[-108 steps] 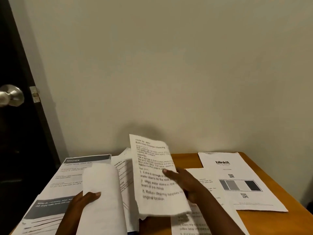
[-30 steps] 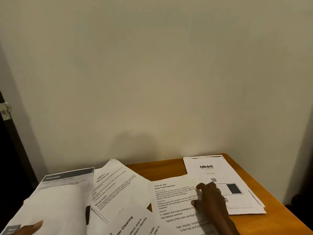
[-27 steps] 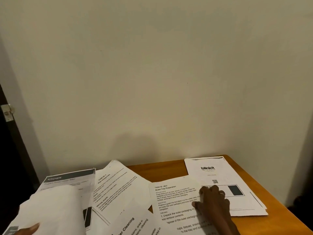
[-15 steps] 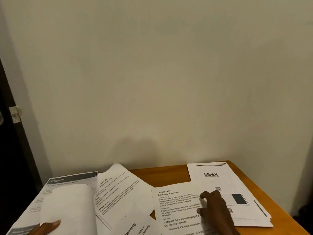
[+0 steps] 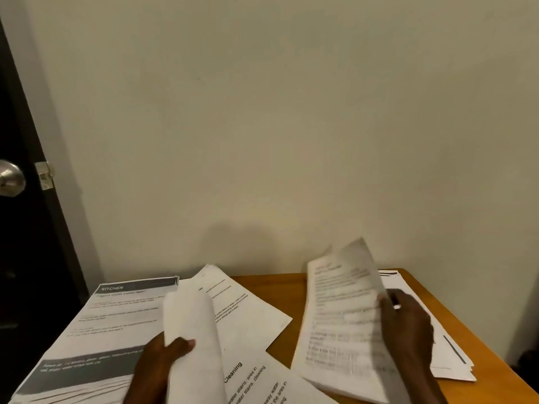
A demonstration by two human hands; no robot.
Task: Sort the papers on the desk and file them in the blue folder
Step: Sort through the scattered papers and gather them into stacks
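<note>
Printed white papers cover a wooden desk (image 5: 291, 282). My left hand (image 5: 159, 364) grips a curled bundle of sheets (image 5: 194, 339) raised off the desk at the lower middle. My right hand (image 5: 405, 325) holds the right edge of a printed task sheet (image 5: 344, 316) and lifts it so that it stands tilted and blurred. Under that hand lies a small stack of papers (image 5: 449, 354) at the desk's right. A stack headed "KITCHEN" (image 5: 116, 313) lies at the left. No blue folder is in view.
More loose sheets (image 5: 242, 304) fan across the middle, one headed "Cleaning" (image 5: 256, 383) at the bottom edge. A plain wall stands right behind the desk. A dark door with a metal knob (image 5: 10, 177) is at the far left.
My right hand has picked up the task sheet that lay flat under its fingers and raised it. My left hand has brought its curled bundle up and toward the middle.
</note>
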